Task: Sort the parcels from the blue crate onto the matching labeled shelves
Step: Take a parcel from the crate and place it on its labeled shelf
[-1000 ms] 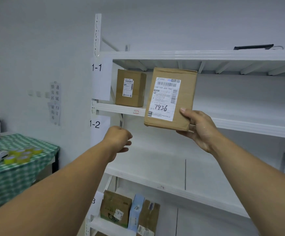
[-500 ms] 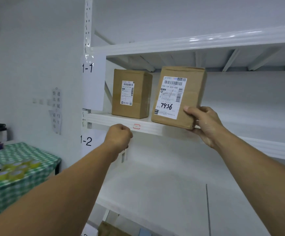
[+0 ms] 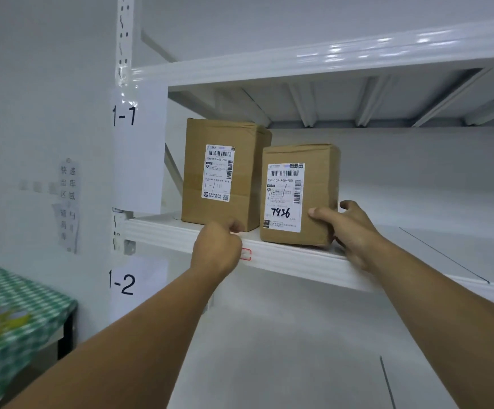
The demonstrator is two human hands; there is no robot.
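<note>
While your right grip [image 3: 354,231] wraps the lower right corner of the 7936 parcel [image 3: 298,199], thumb on its front face, that box stands upright at centre frame on the 1-1 shelf [image 3: 298,262], just right of a taller parcel [image 3: 225,175]. Left grip [image 3: 219,249]: curled fist at the shelf lip, nothing visibly held. Stiff cardboard, probably light since one hand manages it; take it by the lower side edges. Shelf shows two boxes; blue crate not in view.

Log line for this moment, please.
stage: placing | parcel 7936: on shelf 1-1, right of other parcel | right hand: gripping it | left hand: fist at shelf edge
</note>
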